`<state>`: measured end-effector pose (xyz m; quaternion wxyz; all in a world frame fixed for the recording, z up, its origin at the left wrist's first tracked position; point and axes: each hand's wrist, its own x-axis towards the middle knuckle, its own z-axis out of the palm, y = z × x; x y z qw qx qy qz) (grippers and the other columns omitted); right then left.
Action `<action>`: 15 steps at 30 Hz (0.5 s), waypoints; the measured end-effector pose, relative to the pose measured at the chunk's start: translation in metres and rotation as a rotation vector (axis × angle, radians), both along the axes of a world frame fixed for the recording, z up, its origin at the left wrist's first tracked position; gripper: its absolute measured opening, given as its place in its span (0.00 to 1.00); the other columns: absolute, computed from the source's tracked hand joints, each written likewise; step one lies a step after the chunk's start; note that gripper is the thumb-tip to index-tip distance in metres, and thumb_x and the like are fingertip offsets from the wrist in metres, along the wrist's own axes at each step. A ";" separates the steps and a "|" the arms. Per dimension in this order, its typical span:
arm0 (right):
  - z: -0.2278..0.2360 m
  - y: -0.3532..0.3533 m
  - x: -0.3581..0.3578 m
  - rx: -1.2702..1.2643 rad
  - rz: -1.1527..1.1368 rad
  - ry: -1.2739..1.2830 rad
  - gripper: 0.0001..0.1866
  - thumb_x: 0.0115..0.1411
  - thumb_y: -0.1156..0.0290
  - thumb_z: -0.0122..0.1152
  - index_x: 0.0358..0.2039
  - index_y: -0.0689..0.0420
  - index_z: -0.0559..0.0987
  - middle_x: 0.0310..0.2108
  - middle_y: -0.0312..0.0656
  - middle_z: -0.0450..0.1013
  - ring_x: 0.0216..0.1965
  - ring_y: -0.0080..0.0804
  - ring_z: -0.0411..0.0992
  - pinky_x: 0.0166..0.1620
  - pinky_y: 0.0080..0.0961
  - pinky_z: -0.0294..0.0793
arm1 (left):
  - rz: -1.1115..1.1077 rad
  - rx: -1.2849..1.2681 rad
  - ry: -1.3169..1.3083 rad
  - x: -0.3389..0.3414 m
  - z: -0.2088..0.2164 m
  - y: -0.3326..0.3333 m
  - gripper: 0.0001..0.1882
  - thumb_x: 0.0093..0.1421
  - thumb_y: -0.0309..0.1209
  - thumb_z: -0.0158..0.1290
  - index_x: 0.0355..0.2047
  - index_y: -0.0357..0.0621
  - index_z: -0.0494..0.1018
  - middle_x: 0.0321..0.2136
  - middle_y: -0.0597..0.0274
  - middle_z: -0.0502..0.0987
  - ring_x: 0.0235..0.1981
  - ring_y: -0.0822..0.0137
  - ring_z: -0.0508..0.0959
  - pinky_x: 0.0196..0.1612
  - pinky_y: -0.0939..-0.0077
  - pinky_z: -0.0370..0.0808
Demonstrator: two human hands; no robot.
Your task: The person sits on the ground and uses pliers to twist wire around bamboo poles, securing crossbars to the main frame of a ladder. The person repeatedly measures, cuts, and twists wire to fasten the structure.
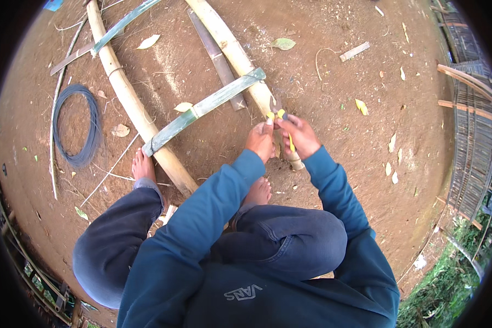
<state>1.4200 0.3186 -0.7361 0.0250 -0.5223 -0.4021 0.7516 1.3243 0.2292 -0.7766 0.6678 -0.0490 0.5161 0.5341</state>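
Observation:
Both my hands are together over the near end of the right bamboo pole [229, 46]. My right hand [302, 136] is closed round a pair of pliers [292, 143] with yellow and dark handles, whose grey jaws point away from me. My left hand [261, 141] is closed too, its thumb pressed against a yellow part of the same tool; its other fingers are partly hidden. A green split-bamboo slat [208, 106] lies across both poles, its right end just beyond my hands. The left bamboo pole [128, 98] runs down past my left foot.
A coil of dark wire [76, 126] lies on the soil at left. Another green slat [123, 27] crosses the left pole farther off. A flat bamboo strip [216, 60] lies between the poles. At far right stands a woven bamboo panel [470, 147]. Dry leaves are scattered around.

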 end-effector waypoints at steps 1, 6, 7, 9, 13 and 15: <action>-0.001 0.011 -0.009 -0.011 0.026 -0.003 0.10 0.61 0.64 0.56 0.37 0.57 0.72 0.19 0.27 0.62 0.14 0.14 0.58 0.13 0.16 0.56 | 0.027 -0.011 0.001 -0.002 -0.003 0.006 0.17 0.69 0.44 0.37 0.35 0.45 0.68 0.18 0.71 0.64 0.15 0.79 0.63 0.14 0.83 0.57; 0.002 0.037 -0.036 -0.081 0.124 -0.028 0.10 0.61 0.63 0.56 0.38 0.56 0.72 0.18 0.25 0.59 0.15 0.12 0.57 0.13 0.15 0.53 | 0.166 -0.084 0.120 0.000 -0.015 0.030 0.18 0.70 0.44 0.33 0.38 0.44 0.68 0.21 0.70 0.67 0.15 0.78 0.67 0.13 0.83 0.58; 0.004 0.040 -0.040 -0.086 0.105 -0.039 0.11 0.61 0.63 0.56 0.38 0.56 0.72 0.18 0.25 0.58 0.15 0.11 0.55 0.13 0.14 0.51 | 0.161 -0.080 0.133 -0.002 -0.018 0.032 0.18 0.70 0.44 0.33 0.39 0.44 0.67 0.22 0.69 0.68 0.15 0.78 0.69 0.13 0.83 0.58; 0.007 0.044 -0.046 -0.097 0.065 -0.064 0.11 0.61 0.63 0.56 0.40 0.56 0.72 0.18 0.24 0.57 0.14 0.11 0.52 0.14 0.14 0.48 | 0.151 -0.096 0.101 -0.005 -0.021 0.035 0.18 0.70 0.44 0.33 0.40 0.43 0.67 0.23 0.68 0.70 0.16 0.77 0.70 0.13 0.83 0.58; 0.000 0.050 -0.045 -0.133 0.055 -0.048 0.11 0.61 0.64 0.57 0.40 0.56 0.73 0.18 0.24 0.58 0.14 0.10 0.52 0.13 0.12 0.48 | 0.201 -0.159 -0.015 -0.008 0.001 0.044 0.18 0.70 0.44 0.33 0.42 0.44 0.66 0.26 0.66 0.71 0.18 0.78 0.70 0.14 0.83 0.57; -0.006 0.047 -0.042 -0.167 0.036 -0.031 0.11 0.60 0.64 0.57 0.40 0.56 0.73 0.18 0.25 0.60 0.13 0.10 0.54 0.14 0.11 0.49 | 0.285 -0.179 -0.091 -0.009 0.011 0.048 0.17 0.70 0.44 0.33 0.42 0.46 0.65 0.27 0.65 0.72 0.18 0.78 0.70 0.14 0.83 0.57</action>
